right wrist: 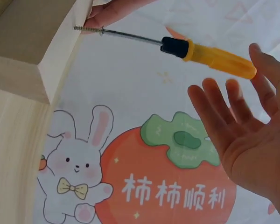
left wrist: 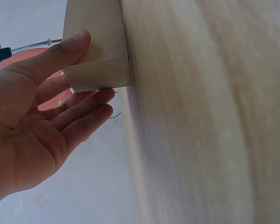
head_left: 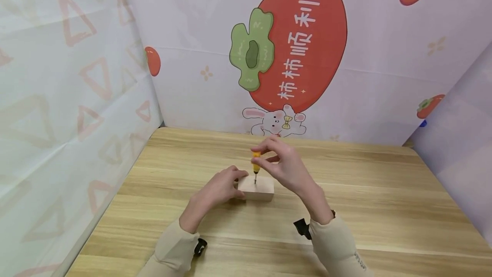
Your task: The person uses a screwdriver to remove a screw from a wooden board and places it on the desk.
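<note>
A pale wooden block (head_left: 256,185) lies on the table, its left end gripped by my left hand (head_left: 220,186). In the left wrist view the thumb (left wrist: 67,51) presses the block's near side, and the other fingers reach around its end. My right hand (head_left: 286,163) pinches the end of a yellow screwdriver (right wrist: 219,60) between thumb and index finger, the other fingers held away from the handle. The screwdriver points down, nearly upright over the block. Its tip meets the head of a screw (right wrist: 87,29) standing in the block's top face, with much of the thread showing.
The wood-grain table (head_left: 365,200) spreads around the block. Behind it hangs a white cloth (head_left: 192,97) printed with persimmons and a rabbit, and another printed cloth (head_left: 57,119) closes off the left side. Black straps (head_left: 303,228) are worn at the sleeve cuffs.
</note>
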Tool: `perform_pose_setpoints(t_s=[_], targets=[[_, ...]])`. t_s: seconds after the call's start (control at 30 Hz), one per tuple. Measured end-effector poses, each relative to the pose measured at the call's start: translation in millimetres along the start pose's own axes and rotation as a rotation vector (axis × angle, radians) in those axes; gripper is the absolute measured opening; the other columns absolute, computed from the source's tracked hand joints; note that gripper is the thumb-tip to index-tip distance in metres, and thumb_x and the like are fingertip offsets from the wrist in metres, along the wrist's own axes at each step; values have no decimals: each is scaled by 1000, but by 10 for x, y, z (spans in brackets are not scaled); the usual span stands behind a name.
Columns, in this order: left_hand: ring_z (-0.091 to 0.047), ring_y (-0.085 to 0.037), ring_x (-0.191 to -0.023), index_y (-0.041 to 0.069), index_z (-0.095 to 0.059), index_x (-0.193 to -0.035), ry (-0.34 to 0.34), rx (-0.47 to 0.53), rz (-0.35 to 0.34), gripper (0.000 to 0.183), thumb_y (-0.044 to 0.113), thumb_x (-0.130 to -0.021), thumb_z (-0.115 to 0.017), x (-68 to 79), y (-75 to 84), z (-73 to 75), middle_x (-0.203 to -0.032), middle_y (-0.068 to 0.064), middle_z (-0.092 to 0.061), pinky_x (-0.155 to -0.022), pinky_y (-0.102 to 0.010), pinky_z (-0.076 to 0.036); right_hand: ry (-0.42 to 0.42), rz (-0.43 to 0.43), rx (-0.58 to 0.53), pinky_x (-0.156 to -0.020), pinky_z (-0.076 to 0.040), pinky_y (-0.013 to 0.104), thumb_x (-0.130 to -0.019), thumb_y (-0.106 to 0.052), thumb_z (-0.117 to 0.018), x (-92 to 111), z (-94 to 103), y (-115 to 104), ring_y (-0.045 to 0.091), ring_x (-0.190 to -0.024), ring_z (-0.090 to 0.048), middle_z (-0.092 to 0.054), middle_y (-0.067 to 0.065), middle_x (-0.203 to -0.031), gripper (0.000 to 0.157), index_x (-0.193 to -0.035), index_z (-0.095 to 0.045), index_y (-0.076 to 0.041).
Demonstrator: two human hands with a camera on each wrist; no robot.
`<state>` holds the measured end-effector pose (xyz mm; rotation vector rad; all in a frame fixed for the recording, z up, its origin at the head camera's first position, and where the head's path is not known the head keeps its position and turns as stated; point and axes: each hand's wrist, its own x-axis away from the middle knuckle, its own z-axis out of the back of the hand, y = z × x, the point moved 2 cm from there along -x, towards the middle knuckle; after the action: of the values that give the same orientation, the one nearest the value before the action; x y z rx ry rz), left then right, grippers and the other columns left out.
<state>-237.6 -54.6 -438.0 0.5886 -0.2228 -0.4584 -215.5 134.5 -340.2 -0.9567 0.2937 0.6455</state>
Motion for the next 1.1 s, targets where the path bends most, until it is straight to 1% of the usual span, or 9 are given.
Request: perform_pose_setpoints(t_s=[0.1, 0.2, 0.47, 0.67, 0.77, 0.87, 0.93, 1.0, 1.1], targets=[[-56, -18, -92, 13, -62, -135, 0, 0, 1, 61, 22, -79, -85, 0, 4, -1, -116, -6, -61, -84, -36, -49, 60, -18, 96, -66, -57, 22, -82, -14, -82, 4, -38, -39, 13, -87, -65, -61, 1, -99, 24, -103, -71, -11], [-57, -18, -93, 13, -62, -135, -3, 3, 12, 61, 22, -79, -85, -4, 5, -2, -117, -7, -60, -84, -36, -49, 107, -34, 171, -63, -56, 19, -82, -11, -81, 1, -75, -61, 12, -81, -65, -60, 3, -96, 26, -104, -68, -8], [-55, -18, -89, 12, -62, -134, 5, -1, 9, 61, 21, -78, -85, -4, 36, 15, -115, -7, -61, -82, -35, -48, 156, -20, 233, -62, -56, 18, -84, -5, -77, 6, -97, -134, 12, -77, -67, -63, 5, -91, 21, -101, -66, -5], [-55, -18, -90, 12, -62, -135, 4, 16, 27, 62, 21, -78, -85, 10, 46, 21, -116, -7, -60, -82, -34, -48, 133, 9, 181, -65, -56, 18, -84, 0, -74, 3, -100, -164, 15, -80, -69, -69, 7, -96, 19, -102, -69, -4], [-55, -18, -91, 12, -63, -135, 4, 22, 22, 61, 20, -78, -85, 7, 40, 11, -115, -7, -60, -82, -34, -48, 80, 18, 120, -67, -57, 20, -86, 3, -71, 3, -87, -150, 16, -85, -71, -70, 8, -102, 19, -105, -69, -3], [-55, -18, -90, 11, -62, -135, 0, 25, 20, 61, 20, -78, -85, 2, 31, 1, -115, -7, -60, -81, -35, -47, 17, 6, 56, -72, -59, 24, -87, 4, -70, 15, -60, -121, 18, -91, -72, -70, 8, -107, 23, -109, -70, -5], [-56, -18, -91, 12, -62, -135, -2, 21, 24, 61, 20, -79, -85, 0, 22, -5, -115, -6, -61, -82, -34, -48, -4, -10, 20, -74, -59, 27, -87, 4, -71, 28, -43, -102, 20, -95, -72, -69, 7, -110, 26, -111, -69, -6], [-56, -18, -91, 12, -62, -135, -4, 10, 23, 61, 22, -79, -84, 0, 16, -10, -116, -7, -61, -82, -35, -48, 5, -27, 5, -74, -59, 27, -87, 1, -73, 43, -38, -85, 20, -97, -71, -68, 8, -111, 27, -113, -69, -7], [-58, -18, -94, 12, -62, -135, -2, 5, 18, 61, 22, -80, -84, 5, 20, -4, -117, -8, -61, -84, -37, -49, 72, -26, 52, -71, -59, 24, -85, -6, -77, 56, -60, -68, 17, -92, -67, -64, 7, -105, 25, -109, -69, -7]])
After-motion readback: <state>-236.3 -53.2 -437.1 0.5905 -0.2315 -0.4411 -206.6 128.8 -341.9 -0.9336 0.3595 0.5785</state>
